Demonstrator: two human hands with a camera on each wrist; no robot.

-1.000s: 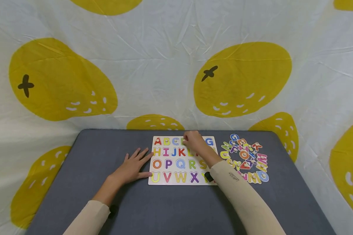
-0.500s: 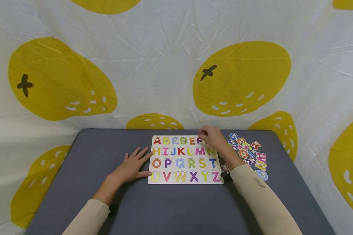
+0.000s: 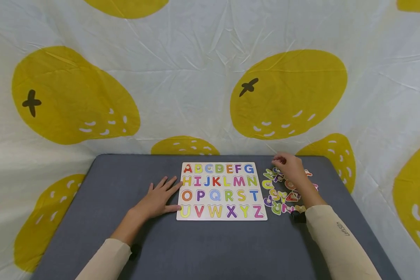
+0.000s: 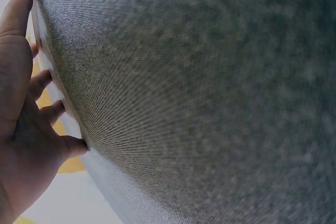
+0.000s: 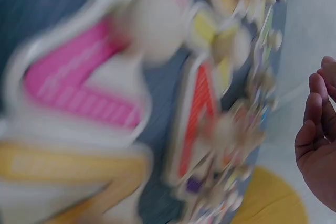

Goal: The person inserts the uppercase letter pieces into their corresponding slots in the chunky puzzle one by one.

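My left hand (image 3: 157, 199) lies with fingers spread, its fingertips at the left edge of a white alphabet puzzle board (image 3: 206, 202). In the left wrist view the fingers (image 4: 52, 111) reach along that edge. On the top row, the A (image 3: 188, 168), B (image 3: 198, 168), C (image 3: 209, 168) and D (image 3: 219, 168) have knobs; the other letters look flat. Over the far side of the loose letter pieces hovers my right hand (image 3: 291, 170), its fingers loosely curled. The right wrist view shows no piece in these fingers (image 5: 315, 108).
Knobbed letters are heaped right of the board, among them a yellow piece (image 3: 267, 184), a pink one (image 5: 84, 85) and a red one (image 5: 197, 114). They lie on a grey table (image 3: 217, 249), with a fruit-print curtain (image 3: 196, 97) behind its far edge.
My right hand has moved right, from the D on the board's top row, past the F and G, to above the letter heap. The left hand has stayed put.
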